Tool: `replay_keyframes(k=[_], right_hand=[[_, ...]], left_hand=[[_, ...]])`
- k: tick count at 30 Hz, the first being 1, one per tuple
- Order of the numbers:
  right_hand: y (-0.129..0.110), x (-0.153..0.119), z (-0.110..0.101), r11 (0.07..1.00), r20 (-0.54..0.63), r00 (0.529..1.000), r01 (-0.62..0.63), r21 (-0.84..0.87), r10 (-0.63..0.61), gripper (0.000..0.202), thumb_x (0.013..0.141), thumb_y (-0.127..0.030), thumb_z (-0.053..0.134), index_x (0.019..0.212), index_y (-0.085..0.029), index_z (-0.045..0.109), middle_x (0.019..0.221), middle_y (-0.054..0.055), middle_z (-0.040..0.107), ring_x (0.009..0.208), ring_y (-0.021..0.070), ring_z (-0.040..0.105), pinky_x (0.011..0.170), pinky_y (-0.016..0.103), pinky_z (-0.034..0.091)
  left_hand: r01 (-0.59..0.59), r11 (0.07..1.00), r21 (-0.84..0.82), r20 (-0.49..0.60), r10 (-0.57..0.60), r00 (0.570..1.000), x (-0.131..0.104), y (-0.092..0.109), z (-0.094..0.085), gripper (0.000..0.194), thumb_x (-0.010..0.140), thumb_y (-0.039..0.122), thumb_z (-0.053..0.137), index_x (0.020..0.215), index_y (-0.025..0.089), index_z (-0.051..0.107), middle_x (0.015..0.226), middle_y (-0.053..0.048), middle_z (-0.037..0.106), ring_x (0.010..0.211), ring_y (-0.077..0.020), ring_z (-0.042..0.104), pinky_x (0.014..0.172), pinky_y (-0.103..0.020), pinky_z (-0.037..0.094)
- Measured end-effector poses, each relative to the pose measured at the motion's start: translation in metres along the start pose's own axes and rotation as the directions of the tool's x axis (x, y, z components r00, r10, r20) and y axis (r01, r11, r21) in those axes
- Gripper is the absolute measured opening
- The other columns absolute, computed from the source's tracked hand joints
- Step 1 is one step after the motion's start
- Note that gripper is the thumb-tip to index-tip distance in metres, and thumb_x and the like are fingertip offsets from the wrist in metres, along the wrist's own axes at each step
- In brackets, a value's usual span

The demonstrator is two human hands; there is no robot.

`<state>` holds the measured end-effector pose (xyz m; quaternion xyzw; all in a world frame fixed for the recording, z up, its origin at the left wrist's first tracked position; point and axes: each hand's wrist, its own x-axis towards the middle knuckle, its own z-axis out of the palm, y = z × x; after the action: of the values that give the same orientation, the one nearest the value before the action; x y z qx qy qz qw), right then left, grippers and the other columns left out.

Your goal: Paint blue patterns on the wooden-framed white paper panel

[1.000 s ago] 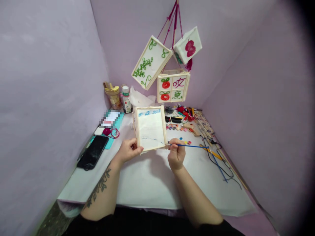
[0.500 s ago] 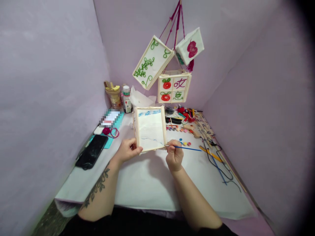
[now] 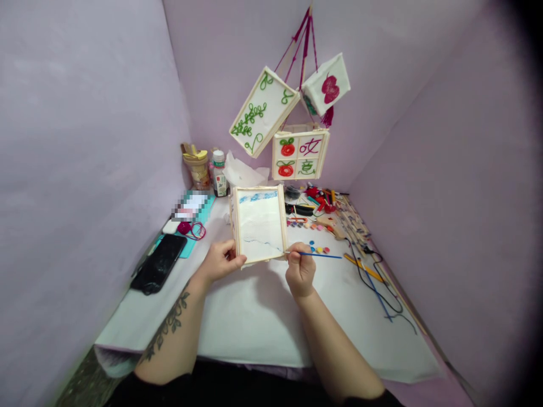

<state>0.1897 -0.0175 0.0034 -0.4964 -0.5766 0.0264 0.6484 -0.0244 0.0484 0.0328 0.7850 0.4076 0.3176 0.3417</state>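
Note:
My left hand (image 3: 219, 260) grips the lower left corner of a wood-framed paper lantern (image 3: 261, 223), its thumb on the front edge. The lantern is held tilted above the table. Its white face carries a band of blue strokes along the top and a thin wavy blue line lower down. In my right hand (image 3: 301, 270), fingers closed, is a thin paintbrush (image 3: 320, 255) with a blue handle. The brush tip is at the lower right edge of the lantern face, by the end of the wavy line; whether it touches the paper I cannot tell.
Painted lanterns (image 3: 301, 154) hang on purple cords behind. Small paint pots (image 3: 319, 249), pliers (image 3: 300, 210), a glue gun (image 3: 331, 228) with black cable and wooden sticks lie right. A black phone (image 3: 160, 263), magenta yarn (image 3: 184, 228), a bottle (image 3: 219, 174) and a cup (image 3: 197, 169) are left.
The brush handle has shifted slightly left and turned a little in my right hand. My left hand keeps the same hold on the lantern. The whole view has dropped slightly.

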Motion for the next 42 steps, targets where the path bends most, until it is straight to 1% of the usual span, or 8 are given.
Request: replay_keyframes(k=[7, 12, 14, 18, 21, 25, 32, 42], right_hand=[[-0.006, 0.004, 0.001, 0.998, -0.001, 1.000, 0.030, -0.049, -0.030, 0.020, 0.095, -0.029, 0.038, 0.080, -0.022, 0.048, 0.067, -0.002, 0.046, 0.060, 0.0139, 0.046, 0.060, 0.028, 0.038], [-0.008, 0.005, 0.003, 0.997, -0.001, 0.998, 0.057, -0.050, -0.057, 0.018, 0.095, -0.026, 0.038, 0.082, -0.021, 0.050, 0.068, -0.002, 0.047, 0.061, 0.0132, 0.047, 0.061, 0.028, 0.038], [-0.006, 0.003, 0.004, 0.999, -0.020, 0.999, 0.026, -0.033, -0.027, 0.018, 0.095, -0.028, 0.038, 0.083, -0.021, 0.050, 0.069, -0.001, 0.048, 0.063, 0.0136, 0.048, 0.061, 0.028, 0.039], [0.004, -0.005, 0.004, 0.996, -0.062, 0.995, -0.072, 0.046, 0.075, 0.019, 0.095, -0.032, 0.038, 0.084, -0.021, 0.048, 0.068, -0.002, 0.046, 0.062, 0.0140, 0.048, 0.061, 0.029, 0.040], [0.008, -0.008, 0.003, 0.994, -0.058, 0.994, -0.090, 0.058, 0.094, 0.020, 0.095, -0.033, 0.038, 0.083, -0.021, 0.048, 0.067, -0.002, 0.045, 0.061, 0.0138, 0.047, 0.061, 0.029, 0.040], [0.006, -0.006, 0.002, 0.998, -0.055, 0.997, -0.058, 0.020, 0.059, 0.019, 0.095, -0.031, 0.038, 0.082, -0.021, 0.048, 0.067, -0.002, 0.046, 0.060, 0.0132, 0.046, 0.059, 0.028, 0.039], [-0.003, 0.001, 0.001, 0.998, -0.027, 0.999, 0.034, -0.047, -0.035, 0.015, 0.094, -0.022, 0.039, 0.083, -0.021, 0.049, 0.069, -0.002, 0.046, 0.061, 0.0126, 0.046, 0.061, 0.027, 0.038], [-0.005, 0.001, 0.004, 0.997, -0.015, 0.999, 0.039, -0.070, -0.040, 0.015, 0.093, -0.021, 0.039, 0.083, -0.021, 0.050, 0.069, -0.003, 0.047, 0.061, 0.0123, 0.047, 0.061, 0.027, 0.039]], left_hand=[[-0.003, 1.000, -0.006, -0.009, 0.003, 1.000, 0.000, 0.000, 0.000, 0.034, 0.070, 0.043, 0.058, 0.055, 0.018, 0.040, 0.049, 0.006, 0.039, 0.047, -0.0069, 0.034, 0.047, -0.021, 0.029], [0.003, 1.000, -0.008, -0.009, -0.003, 1.000, 0.000, -0.002, 0.001, 0.033, 0.070, 0.042, 0.058, 0.055, 0.018, 0.041, 0.049, 0.007, 0.039, 0.047, -0.0066, 0.034, 0.047, -0.020, 0.029], [0.000, 1.000, -0.006, -0.009, 0.000, 1.000, 0.000, -0.003, 0.001, 0.032, 0.070, 0.041, 0.058, 0.055, 0.018, 0.041, 0.049, 0.007, 0.039, 0.047, -0.0067, 0.034, 0.047, -0.020, 0.029], [-0.008, 1.000, -0.021, -0.003, 0.008, 1.000, 0.000, -0.003, 0.001, 0.032, 0.071, 0.041, 0.058, 0.055, 0.018, 0.041, 0.049, 0.006, 0.040, 0.047, -0.0066, 0.035, 0.046, -0.020, 0.028], [-0.013, 1.000, -0.025, -0.007, 0.013, 1.000, -0.001, -0.003, 0.000, 0.033, 0.071, 0.042, 0.058, 0.055, 0.018, 0.041, 0.049, 0.006, 0.040, 0.047, -0.0066, 0.035, 0.046, -0.020, 0.028], [-0.007, 1.000, -0.022, -0.015, 0.007, 1.000, -0.001, -0.004, 0.001, 0.033, 0.071, 0.041, 0.058, 0.055, 0.018, 0.041, 0.050, 0.006, 0.040, 0.047, -0.0066, 0.035, 0.046, -0.020, 0.028], [-0.010, 0.999, -0.033, -0.005, 0.010, 1.000, -0.001, -0.006, 0.002, 0.034, 0.072, 0.042, 0.059, 0.056, 0.018, 0.040, 0.050, 0.006, 0.040, 0.048, -0.0065, 0.035, 0.046, -0.020, 0.028], [-0.017, 0.999, -0.033, -0.003, 0.017, 1.000, -0.001, -0.006, 0.002, 0.034, 0.072, 0.042, 0.059, 0.056, 0.018, 0.040, 0.050, 0.006, 0.039, 0.048, -0.0066, 0.035, 0.046, -0.020, 0.027]])
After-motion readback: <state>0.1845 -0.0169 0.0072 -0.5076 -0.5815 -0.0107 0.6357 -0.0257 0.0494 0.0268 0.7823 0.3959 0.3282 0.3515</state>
